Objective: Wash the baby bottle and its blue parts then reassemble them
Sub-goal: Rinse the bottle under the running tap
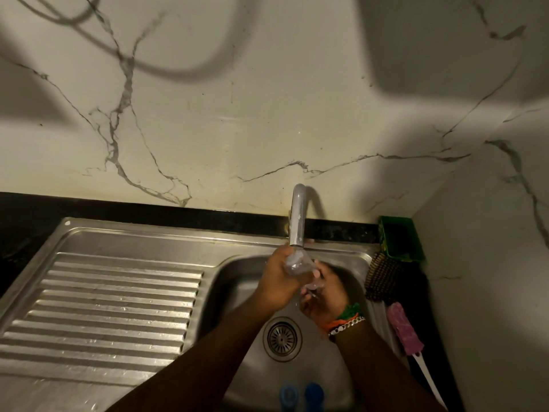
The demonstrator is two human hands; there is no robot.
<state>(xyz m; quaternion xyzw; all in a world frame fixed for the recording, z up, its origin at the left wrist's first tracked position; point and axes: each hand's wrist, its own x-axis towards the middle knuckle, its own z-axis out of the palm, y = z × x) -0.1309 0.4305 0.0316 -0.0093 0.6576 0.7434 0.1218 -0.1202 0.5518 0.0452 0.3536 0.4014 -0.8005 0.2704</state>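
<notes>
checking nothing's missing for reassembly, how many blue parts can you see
2: a lighter blue ring-like part and a darker blue rounded part, side by side at the steel sink's near edge. Others may be hidden beyond the frame.

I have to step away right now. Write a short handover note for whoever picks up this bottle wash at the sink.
Left hand: gripping the clear baby bottle under the tap.
Right hand: cupped at the bottle's lower end, over the sink basin.
Two blue parts: on the sink's near edge, not in hand.
Pink bottle brush: lying on the counter to the right of the basin.
Done: bottle is apart and being rinsed.
Left: finish the bottle, wash both blue parts, reassemble.
</notes>
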